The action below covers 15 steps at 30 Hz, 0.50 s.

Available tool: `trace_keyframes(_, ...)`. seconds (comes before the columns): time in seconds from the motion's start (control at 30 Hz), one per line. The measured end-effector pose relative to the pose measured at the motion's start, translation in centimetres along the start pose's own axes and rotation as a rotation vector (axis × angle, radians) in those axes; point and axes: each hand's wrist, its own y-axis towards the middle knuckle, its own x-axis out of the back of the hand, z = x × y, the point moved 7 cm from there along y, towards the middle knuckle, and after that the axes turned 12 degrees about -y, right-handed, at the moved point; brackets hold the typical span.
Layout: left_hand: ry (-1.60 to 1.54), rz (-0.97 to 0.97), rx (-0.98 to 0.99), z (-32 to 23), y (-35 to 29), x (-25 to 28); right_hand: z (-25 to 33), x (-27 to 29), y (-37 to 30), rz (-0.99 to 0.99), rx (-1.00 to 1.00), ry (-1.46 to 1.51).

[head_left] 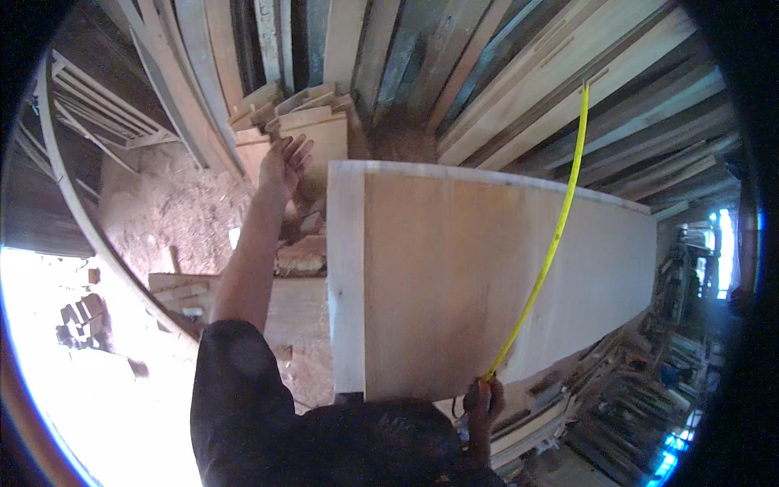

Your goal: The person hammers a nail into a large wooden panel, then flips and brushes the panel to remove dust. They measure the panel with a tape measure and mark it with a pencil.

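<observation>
My right hand (484, 399) is closed around a tape measure at the near edge of a large pale wooden panel (442, 276). From that hand a yellow tape blade (555, 235) runs out over the panel, past its far edge, with its tip over the stacked boards beyond. The tape's case is mostly hidden by my fingers. My left arm reaches forward on the left, and my left hand (287, 166) is open with nothing seen in it. It is nearest to a stack of wooden pieces (318, 134), whether touching or just above them I cannot tell.
Long boards (560, 85) lie stacked at the far right. Several planks (219, 73) lean at the far left above a dusty floor (174, 207). A curved wooden strip (81, 207) arcs along the left. Scrap wood (625, 430) litters the lower right.
</observation>
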Motion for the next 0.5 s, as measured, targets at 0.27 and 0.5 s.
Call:
trace_keyframes(0.27, 0.396, 0.099, -0.047, 9.2, -29.0, 6.9, 5.4, -3.8, 1.9, 0.179, 0.34, -0.199)
trace_keyframes(0.5, 0.578, 0.252, 0.257, 21.7, -44.9, 6.3, 6.4, -7.9, 2.2, 0.638, 0.389, -0.165)
